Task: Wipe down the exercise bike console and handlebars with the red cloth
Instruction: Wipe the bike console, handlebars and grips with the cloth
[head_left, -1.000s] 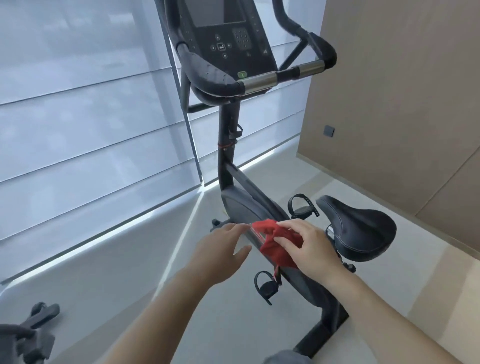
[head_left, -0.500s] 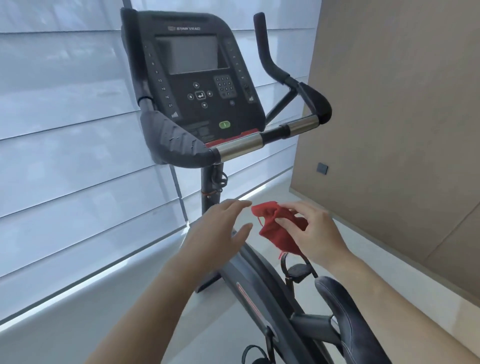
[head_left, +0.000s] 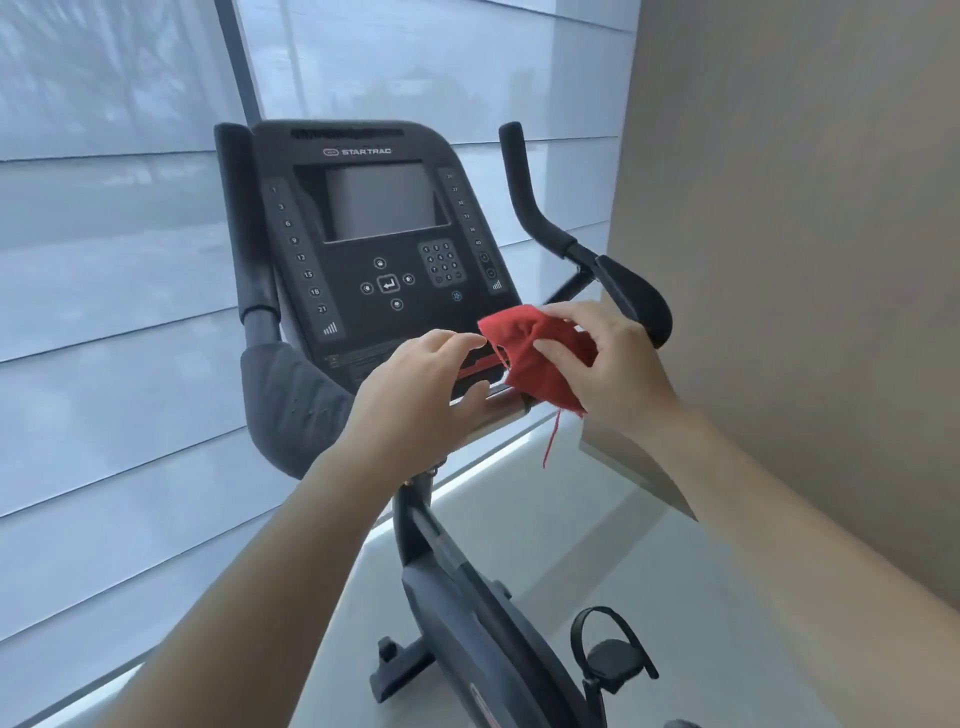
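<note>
One red cloth (head_left: 537, 382) in right hand (head_left: 621, 371), before console (head_left: 363, 306)

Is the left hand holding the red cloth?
No, the right hand pinches the red cloth, while the left hand is beside it with relaxed, open fingers.

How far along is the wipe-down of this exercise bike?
Done: nothing shows as wiped yet. In hand: the right hand pinches the bunched red cloth before the console, at its lower edge, the left hand open beside it. Left: the console face and both handlebars.
</note>
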